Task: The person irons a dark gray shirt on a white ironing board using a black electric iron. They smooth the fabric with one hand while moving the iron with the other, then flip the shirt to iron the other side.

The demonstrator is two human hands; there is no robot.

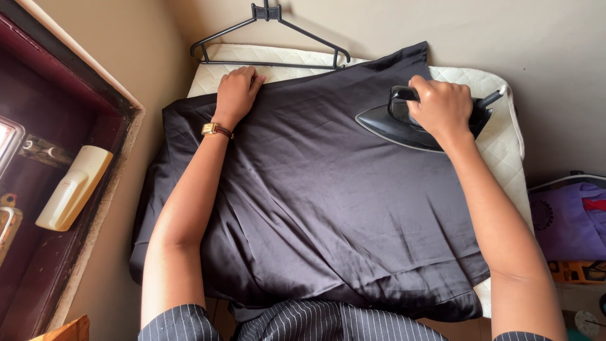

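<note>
A dark satin cloth [328, 202] lies spread over a white quilted ironing pad [505, 145]. My right hand [442, 107] grips the handle of a black iron [385, 123], which rests flat on the cloth near its far right corner. My left hand [237, 95], with a square gold watch on the wrist, presses down on the cloth's far left edge, its fingers bent.
A black plastic hanger [268, 38] lies on the pad's far edge against the wall. A dark red window frame [82, 164] with a cream handle [72, 189] is at left. A purple bag [568, 221] sits at right.
</note>
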